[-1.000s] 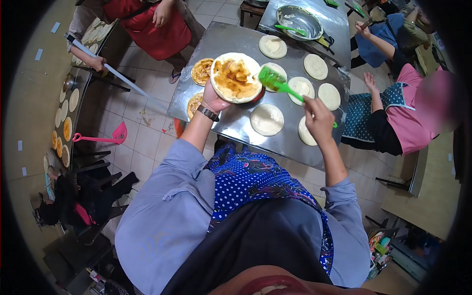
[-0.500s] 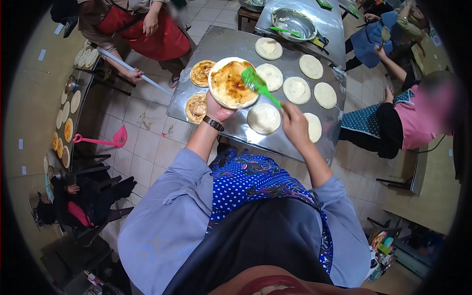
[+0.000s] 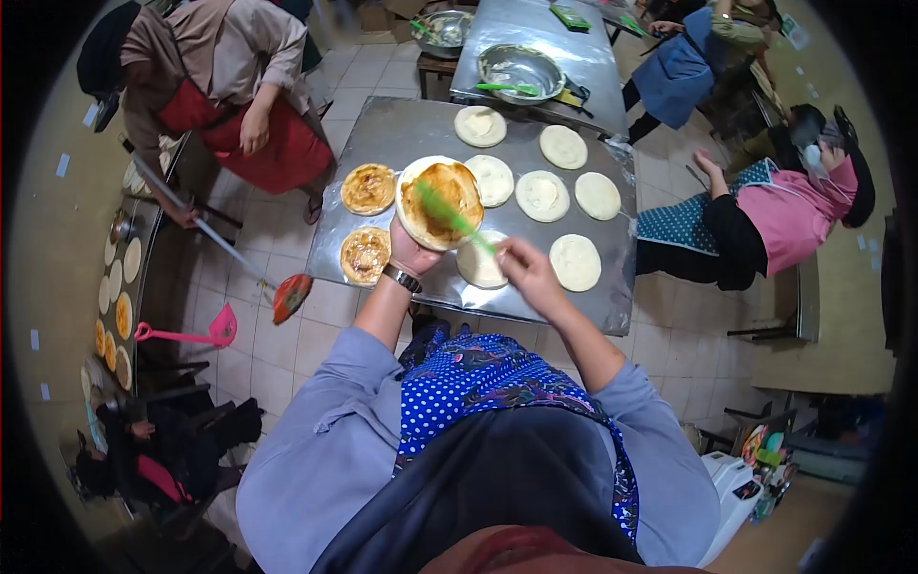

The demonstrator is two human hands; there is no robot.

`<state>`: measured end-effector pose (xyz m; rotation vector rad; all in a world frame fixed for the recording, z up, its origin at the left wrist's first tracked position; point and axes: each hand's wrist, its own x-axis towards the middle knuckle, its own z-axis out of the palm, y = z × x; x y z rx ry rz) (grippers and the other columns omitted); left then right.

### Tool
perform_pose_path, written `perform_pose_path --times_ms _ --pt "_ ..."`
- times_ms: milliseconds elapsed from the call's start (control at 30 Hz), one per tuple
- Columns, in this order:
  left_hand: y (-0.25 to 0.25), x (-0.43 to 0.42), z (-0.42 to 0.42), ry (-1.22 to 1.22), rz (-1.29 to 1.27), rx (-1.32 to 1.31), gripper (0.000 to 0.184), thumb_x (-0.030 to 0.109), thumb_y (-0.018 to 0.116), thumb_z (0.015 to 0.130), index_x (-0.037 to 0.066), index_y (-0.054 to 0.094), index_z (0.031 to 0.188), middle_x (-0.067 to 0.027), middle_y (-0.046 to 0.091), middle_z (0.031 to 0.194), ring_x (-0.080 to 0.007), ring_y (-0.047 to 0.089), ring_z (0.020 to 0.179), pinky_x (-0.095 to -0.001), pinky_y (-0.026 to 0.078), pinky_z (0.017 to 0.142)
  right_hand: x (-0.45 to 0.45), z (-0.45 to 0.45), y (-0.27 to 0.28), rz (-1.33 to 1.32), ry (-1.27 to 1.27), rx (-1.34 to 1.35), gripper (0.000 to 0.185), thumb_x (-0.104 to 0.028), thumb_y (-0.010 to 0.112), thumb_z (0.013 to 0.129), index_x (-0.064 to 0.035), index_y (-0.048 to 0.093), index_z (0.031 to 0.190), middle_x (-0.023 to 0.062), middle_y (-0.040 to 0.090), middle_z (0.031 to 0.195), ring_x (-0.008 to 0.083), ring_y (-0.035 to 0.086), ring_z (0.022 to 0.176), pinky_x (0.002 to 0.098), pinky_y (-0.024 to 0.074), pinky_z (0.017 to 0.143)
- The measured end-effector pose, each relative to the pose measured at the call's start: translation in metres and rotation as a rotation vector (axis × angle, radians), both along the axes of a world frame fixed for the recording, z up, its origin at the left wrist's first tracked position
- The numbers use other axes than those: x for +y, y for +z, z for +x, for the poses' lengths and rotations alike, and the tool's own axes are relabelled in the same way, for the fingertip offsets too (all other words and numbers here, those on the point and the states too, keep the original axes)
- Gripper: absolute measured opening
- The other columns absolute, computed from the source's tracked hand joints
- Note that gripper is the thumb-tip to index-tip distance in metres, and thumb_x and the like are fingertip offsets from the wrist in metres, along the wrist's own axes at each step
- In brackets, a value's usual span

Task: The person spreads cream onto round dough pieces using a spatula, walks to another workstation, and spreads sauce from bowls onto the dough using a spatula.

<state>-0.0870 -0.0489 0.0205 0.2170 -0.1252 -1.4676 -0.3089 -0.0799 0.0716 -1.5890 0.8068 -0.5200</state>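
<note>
My left hand (image 3: pixel 413 251) supports a pale round of dough (image 3: pixel 413 225) from below, tilted above the metal table; its top is coated with a brown spread (image 3: pixel 453 184). In my right hand (image 3: pixel 532 277) is the handle of a green spatula (image 3: pixel 469 228), its head blurred over the coated top. To the left of the held round lie two brown-coated rounds, one farther back (image 3: pixel 368 188) and one nearer (image 3: pixel 365 255). Several plain pale rounds (image 3: pixel 542 196) lie to the right, one of them (image 3: pixel 481 260) partly behind the spatula and my right hand.
The metal table (image 3: pixel 435 304) stands before me. Behind it, another table bears a metal bowl (image 3: pixel 522 72). At left, a person in a red apron (image 3: pixel 239 153) holds a broom (image 3: pixel 292 298) near a pink dustpan (image 3: pixel 222 327). A person in pink (image 3: pixel 808 220) is at right.
The spatula has moved down and left across the held round, and the brown spread looks more even. My view has shifted. The broom's head has come into view at left.
</note>
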Motion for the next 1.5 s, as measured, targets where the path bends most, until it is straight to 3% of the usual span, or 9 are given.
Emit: perform_pose_path --times_ms 67,300,367,467,600,1033,1067,1267,1500 --pt "0.004 -0.001 -0.011 -0.028 0.043 -0.084 0.056 0.044 0.034 0.096 0.007 0.038 0.137 -0.0143 0.046 0.135 -0.0304 0.047 0.123 -0.0473 0.039 0.103 -0.024 0.001 -0.004 -0.070 -0.181 0.055 0.019 -0.016 0.057 0.090 -0.0022 0.059 0.102 0.0045 0.057 0.071 0.0109 0.051 0.068 0.0274 0.0427 0.062" --pt "0.012 -0.009 -0.018 -0.182 -0.011 -0.039 0.058 0.045 0.036 0.095 0.005 0.037 0.137 -0.0161 0.044 0.136 -0.0317 0.045 0.125 -0.0498 0.037 0.104 -0.021 -0.004 0.017 -0.133 0.002 -0.007 0.018 -0.018 0.058 0.091 -0.0030 0.061 0.101 -0.0019 0.054 0.072 0.0054 0.046 0.067 0.0234 0.0399 0.061" --pt "0.009 -0.016 -0.015 -0.204 0.020 -0.027 0.056 0.043 0.034 0.096 0.005 0.037 0.137 -0.0171 0.044 0.137 -0.0327 0.045 0.124 -0.0494 0.037 0.104 -0.029 -0.013 0.023 -0.126 -0.073 0.117 0.016 -0.018 0.061 0.087 -0.0066 0.063 0.098 0.0098 0.063 0.080 0.0187 0.059 0.073 0.0311 0.0464 0.068" --pt "0.017 -0.022 -0.009 -0.205 -0.083 0.004 0.055 0.041 0.033 0.096 0.005 0.038 0.136 -0.0163 0.043 0.138 -0.0328 0.044 0.125 -0.0494 0.035 0.105 -0.024 -0.035 0.024 -0.746 -0.007 0.255 0.016 -0.017 0.063 0.083 -0.0091 0.064 0.097 0.0092 0.064 0.089 0.0282 0.063 0.078 0.0360 0.0502 0.066" --pt "0.019 -0.022 0.009 -0.225 -0.141 0.058 0.057 0.043 0.031 0.096 0.005 0.037 0.138 -0.0163 0.041 0.140 -0.0330 0.042 0.127 -0.0500 0.033 0.106 -0.035 -0.079 0.059 -1.044 -0.130 0.491 0.013 -0.010 0.065 0.075 -0.0117 0.064 0.088 0.0062 0.060 0.078 0.0264 0.061 0.068 0.0372 0.0484 0.058" --pt "0.003 -0.016 0.009 -0.375 -0.010 0.018 0.063 0.052 0.031 0.095 0.008 0.033 0.141 -0.0172 0.038 0.142 -0.0350 0.040 0.129 -0.0528 0.034 0.105 -0.077 -0.060 0.088 -1.285 -0.072 0.358 0.019 -0.007 0.066 0.071 -0.0114 0.064 0.090 0.0046 0.054 0.074 0.0237 0.054 0.067 0.0357 0.0383 0.060" --pt "0.013 -0.011 0.005 -0.364 -0.008 -0.019 0.053 0.039 0.032 0.096 0.006 0.038 0.137 -0.0175 0.043 0.138 -0.0328 0.047 0.123 -0.0490 0.039 0.103 -0.070 -0.046 0.092 -1.281 -0.019 0.338 0.020 -0.008 0.066 0.071 -0.0114 0.064 0.091 0.0044 0.053 0.074 0.0236 0.054 0.067 0.0356 0.0381 0.061" --pt "0.012 -0.003 0.002 -0.266 -0.020 0.011 0.054 0.041 0.033 0.096 0.006 0.039 0.137 -0.0168 0.045 0.137 -0.0327 0.047 0.123 -0.0488 0.039 0.103 -0.074 -0.014 0.064 -1.284 -0.047 0.303 0.019 -0.010 0.064 0.075 -0.0121 0.063 0.094 0.0065 0.052 0.075 0.0259 0.054 0.069 0.0378 0.0406 0.061" --pt "-0.005 -0.002 0.031 -0.062 0.005 0.050 0.059 0.046 0.034 0.095 0.006 0.035 0.139 -0.0174 0.039 0.141 -0.0343 0.041 0.128 -0.0522 0.033 0.106 -0.030 -0.057 0.032 -0.626 0.021 0.395 0.014 -0.015 0.064 0.081 -0.0064 0.063 0.092 0.0116 0.064 0.083 0.0270 0.063 0.075 0.0336 0.0477 0.066"
